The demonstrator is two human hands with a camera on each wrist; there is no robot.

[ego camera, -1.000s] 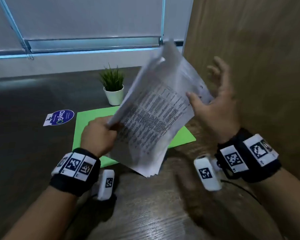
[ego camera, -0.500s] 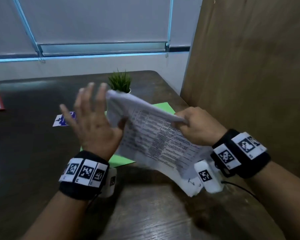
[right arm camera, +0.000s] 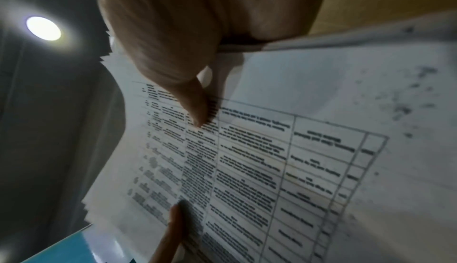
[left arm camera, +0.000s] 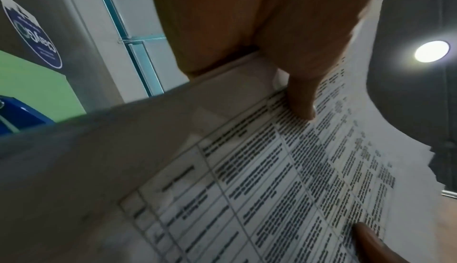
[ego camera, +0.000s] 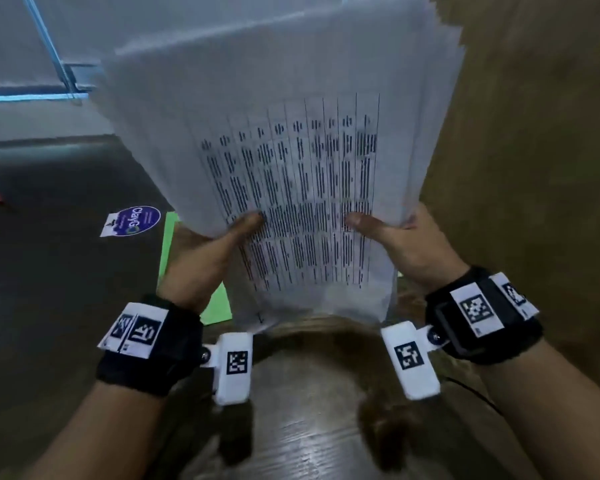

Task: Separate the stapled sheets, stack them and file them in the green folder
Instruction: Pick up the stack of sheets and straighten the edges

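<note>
both thumbs press flat on the printed top page; the left hand and right hand grip the stack of sheets by its lower edge, upright above the dark wooden table. thin white paper, edges fanned. the flat green folder lies closed beneath.

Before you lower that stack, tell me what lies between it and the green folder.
Nothing visible. Both hands, left hand and right hand, hold the sheets upright above the folder, closed on the table; the sheets hide most of it.
</note>
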